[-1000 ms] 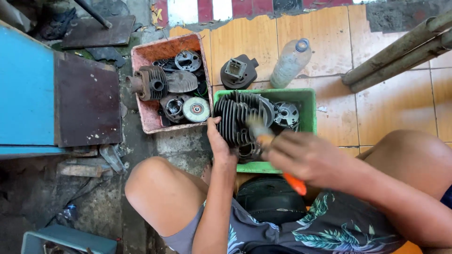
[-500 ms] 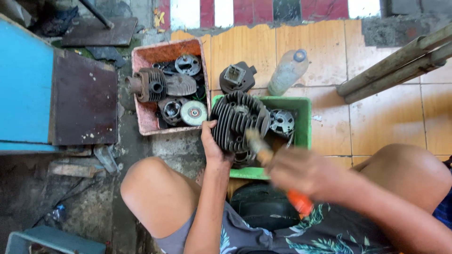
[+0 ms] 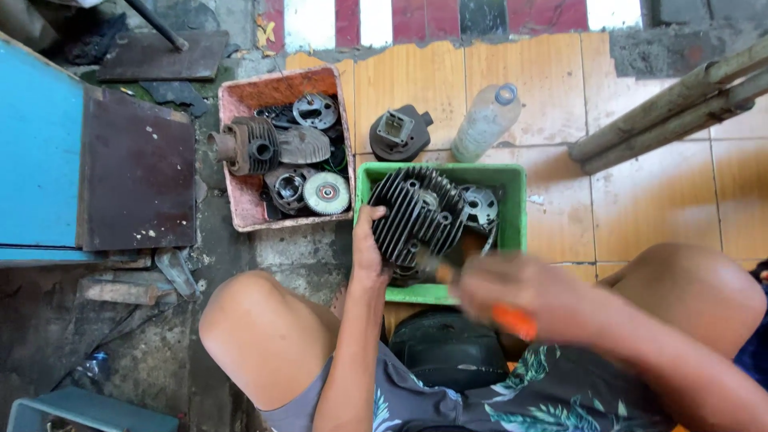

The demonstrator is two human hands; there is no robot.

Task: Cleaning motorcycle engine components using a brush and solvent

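Brush head dropped lower on dark finned metal cylinder head (image 3: 418,214) since earlier frame. Left hand (image 3: 369,250) grasping its edge over green plastic tub (image 3: 518,210), centre frame; right hand (image 3: 512,290), blurred, clenched on orange-handled brush (image 3: 512,322). Scrubbing step; next stroke probably needs firm steadying.

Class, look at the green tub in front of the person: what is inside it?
Inside the green tub sit a dark finned engine cylinder, steadied by the left hand, and a round metal part beside it. The cylinder and the blurred right hand with its orange-handled brush hide the tub's bottom.
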